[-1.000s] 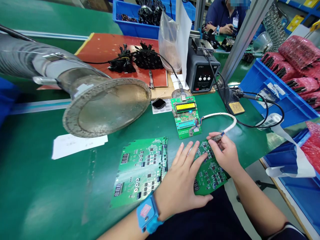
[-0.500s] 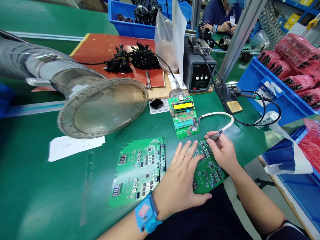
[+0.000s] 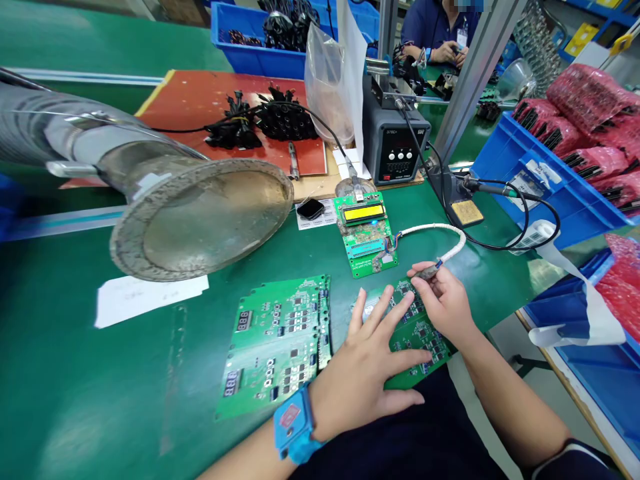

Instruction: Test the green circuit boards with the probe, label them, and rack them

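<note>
My left hand (image 3: 373, 357), a blue wrist strap (image 3: 294, 425) behind it, lies with fingers spread over a green circuit board (image 3: 417, 337) and covers part of it. My right hand (image 3: 445, 300) pinches a small probe connector (image 3: 427, 272) at the board's upper edge; whether its tip touches the board I cannot tell. A white sleeved cable (image 3: 453, 233) runs from the connector to a green programmer board (image 3: 367, 250) with a lit yellow display (image 3: 363, 212). Left of my left hand lie more green circuit boards (image 3: 275, 343), apparently stacked, with digit displays.
A fume extractor hood (image 3: 200, 220) juts over the table's left side. At the back stand a soldering station (image 3: 395, 137) and a blue bin of cables (image 3: 270, 60). On the right are an iron stand (image 3: 457, 193) and a blue crate (image 3: 540, 180) of pink-wrapped parts. A co-worker (image 3: 440, 33) sits opposite.
My left hand's fingers have spread wider and shifted right across the circuit board. My right hand keeps its pinch on the probe connector in nearly the same place. The view has shifted slightly.
</note>
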### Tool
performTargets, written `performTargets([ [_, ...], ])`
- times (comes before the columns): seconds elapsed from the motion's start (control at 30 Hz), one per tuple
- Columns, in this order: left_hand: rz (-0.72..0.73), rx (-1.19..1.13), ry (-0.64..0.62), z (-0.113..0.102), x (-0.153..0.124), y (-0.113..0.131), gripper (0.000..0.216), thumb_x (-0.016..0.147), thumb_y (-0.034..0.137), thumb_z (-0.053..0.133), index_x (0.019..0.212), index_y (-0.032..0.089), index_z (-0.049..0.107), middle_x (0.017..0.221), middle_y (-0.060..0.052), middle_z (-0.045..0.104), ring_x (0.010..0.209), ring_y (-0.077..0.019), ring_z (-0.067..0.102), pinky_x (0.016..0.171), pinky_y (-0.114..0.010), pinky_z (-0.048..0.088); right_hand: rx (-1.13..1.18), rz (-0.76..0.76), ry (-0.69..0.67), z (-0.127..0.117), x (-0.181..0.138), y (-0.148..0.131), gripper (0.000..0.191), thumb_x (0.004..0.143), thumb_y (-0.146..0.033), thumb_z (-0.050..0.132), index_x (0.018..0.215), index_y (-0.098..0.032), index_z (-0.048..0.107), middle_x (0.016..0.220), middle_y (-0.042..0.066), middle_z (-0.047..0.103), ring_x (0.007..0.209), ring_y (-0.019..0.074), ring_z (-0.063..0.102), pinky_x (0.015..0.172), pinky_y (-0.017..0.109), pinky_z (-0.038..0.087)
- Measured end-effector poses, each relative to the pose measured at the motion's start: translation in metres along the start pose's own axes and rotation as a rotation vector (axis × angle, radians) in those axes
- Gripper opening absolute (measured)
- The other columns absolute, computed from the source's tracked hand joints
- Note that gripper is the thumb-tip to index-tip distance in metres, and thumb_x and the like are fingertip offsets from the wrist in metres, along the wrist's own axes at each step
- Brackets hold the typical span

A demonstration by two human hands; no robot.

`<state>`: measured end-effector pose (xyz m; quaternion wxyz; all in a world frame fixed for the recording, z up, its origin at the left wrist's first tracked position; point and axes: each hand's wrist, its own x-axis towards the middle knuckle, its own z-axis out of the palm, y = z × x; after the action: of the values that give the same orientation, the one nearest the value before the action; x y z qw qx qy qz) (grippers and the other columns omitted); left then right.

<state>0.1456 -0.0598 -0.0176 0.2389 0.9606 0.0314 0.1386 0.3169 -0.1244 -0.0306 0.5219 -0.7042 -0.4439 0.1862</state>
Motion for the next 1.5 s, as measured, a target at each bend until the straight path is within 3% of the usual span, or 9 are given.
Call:
performTargets([
  [0.3, -0.008, -0.047, 0.003, 0.002, -0.001, 0.0, 0.025, 0.072, 0.042, 0.074, 0.096, 0.035, 0.07, 0.153, -0.007, 0.024, 0.138, -0.0468, 0.017, 0.101, -0.075, 0.007, 0.004, 0.01, -0.012, 0.0, 0.0, -0.002, 0.015, 0.087, -0.025, 0.053, 0.101, -0.021, 0.057, 0.095, 0.006, 0.068, 0.083, 0.0165, 0.066, 0.073, 0.029, 0.054],
  [0.47, -0.042, -0.044, 0.022, 0.004, -0.003, -0.001, 0.052, 0.067, 0.045, 0.076, 0.112, 0.026, 0.06, 0.153, -0.015, 0.02, 0.139, -0.0437, 0.014, 0.105, -0.072, 0.009, 0.009, 0.005, -0.008, 0.0, 0.0, -0.001, 0.015, 0.087, -0.025, 0.053, 0.101, -0.021, 0.057, 0.096, 0.006, 0.068, 0.087, 0.0172, 0.066, 0.075, 0.029, 0.053],
  [0.6, -0.071, -0.054, 0.035, 0.004, -0.003, 0.0, 0.046, 0.068, 0.045, 0.075, 0.104, 0.021, 0.06, 0.154, -0.016, 0.02, 0.14, -0.0418, 0.014, 0.107, -0.069, 0.011, 0.008, 0.002, -0.007, 0.0, 0.0, 0.0, 0.016, 0.087, -0.026, 0.053, 0.101, -0.021, 0.058, 0.096, 0.007, 0.068, 0.087, 0.0175, 0.066, 0.075, 0.029, 0.053],
  [0.7, -0.101, -0.047, 0.034, 0.004, -0.003, 0.001, 0.054, 0.065, 0.046, 0.076, 0.109, 0.021, 0.058, 0.154, -0.015, 0.021, 0.14, -0.0421, 0.014, 0.108, -0.067, 0.015, 0.009, -0.002, -0.005, 0.0, 0.0, 0.001, 0.016, 0.087, -0.026, 0.053, 0.101, -0.02, 0.058, 0.096, 0.007, 0.068, 0.087, 0.0175, 0.066, 0.076, 0.03, 0.053],
  [1.03, -0.174, 0.108, 0.078, 0.004, -0.005, -0.002, 0.11, 0.052, 0.072, 0.071, 0.137, 0.01, 0.038, 0.149, -0.024, 0.03, 0.139, -0.0451, 0.016, 0.108, -0.066, 0.021, 0.029, 0.018, 0.007, 0.001, 0.0, 0.002, 0.016, 0.086, -0.027, 0.054, 0.1, -0.02, 0.059, 0.097, 0.008, 0.069, 0.087, 0.0186, 0.066, 0.077, 0.032, 0.054],
  [1.27, -0.173, 0.152, 0.053, 0.002, -0.004, -0.002, 0.106, 0.056, 0.07, 0.069, 0.137, 0.009, 0.039, 0.147, -0.026, 0.031, 0.137, -0.044, 0.024, 0.108, -0.065, 0.023, 0.16, 0.102, 0.004, -0.008, -0.003, -0.007, 0.025, 0.083, -0.027, 0.058, 0.106, -0.02, 0.06, 0.098, 0.007, 0.071, 0.085, 0.0178, 0.067, 0.077, 0.033, 0.055],
  [1.37, -0.174, 0.149, 0.054, 0.001, -0.003, -0.001, 0.104, 0.057, 0.067, 0.07, 0.136, 0.008, 0.04, 0.147, -0.026, 0.031, 0.137, -0.0439, 0.023, 0.108, -0.065, 0.022, 0.201, 0.166, 0.017, -0.022, -0.018, -0.014, 0.029, 0.082, -0.029, 0.06, 0.11, -0.02, 0.059, 0.097, 0.006, 0.072, 0.079, 0.0165, 0.068, 0.07, 0.031, 0.057],
  [1.5, -0.185, 0.128, 0.056, 0.001, -0.002, -0.001, 0.102, 0.056, 0.066, 0.072, 0.136, 0.01, 0.041, 0.147, -0.025, 0.031, 0.137, -0.0435, 0.024, 0.109, -0.065, 0.021, 0.132, 0.198, -0.069, -0.035, -0.042, -0.017, 0.024, 0.084, -0.028, 0.06, 0.106, -0.02, 0.06, 0.093, 0.007, 0.072, 0.078, 0.017, 0.068, 0.069, 0.03, 0.058],
])
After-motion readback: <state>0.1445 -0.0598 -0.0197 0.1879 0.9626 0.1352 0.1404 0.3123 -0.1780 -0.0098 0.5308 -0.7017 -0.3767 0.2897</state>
